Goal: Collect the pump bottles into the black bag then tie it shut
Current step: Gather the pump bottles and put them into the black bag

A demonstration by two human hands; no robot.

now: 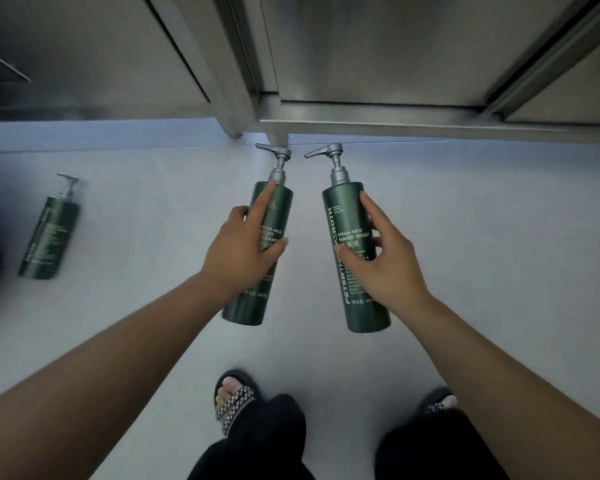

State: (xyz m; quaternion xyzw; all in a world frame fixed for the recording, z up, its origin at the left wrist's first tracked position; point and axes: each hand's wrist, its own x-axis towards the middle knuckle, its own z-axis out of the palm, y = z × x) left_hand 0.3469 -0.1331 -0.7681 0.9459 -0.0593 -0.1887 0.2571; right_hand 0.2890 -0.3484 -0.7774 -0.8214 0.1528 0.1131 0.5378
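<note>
The left hand (238,252) grips the cleanser bottle (247,306), its index finger pointing to 12 o'clock. At its 3 o'clock, the right hand (385,261) clasps the hand-wash bottle (343,209). A third bottle (49,233) lies on the floor (153,209) at 9 o'clock, well apart.

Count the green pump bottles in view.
3. Body-cleanser green pump bottle at the left hand; hand-wash green pump bottle at the right hand; third green pump bottle far left. Others may be hidden.
</note>
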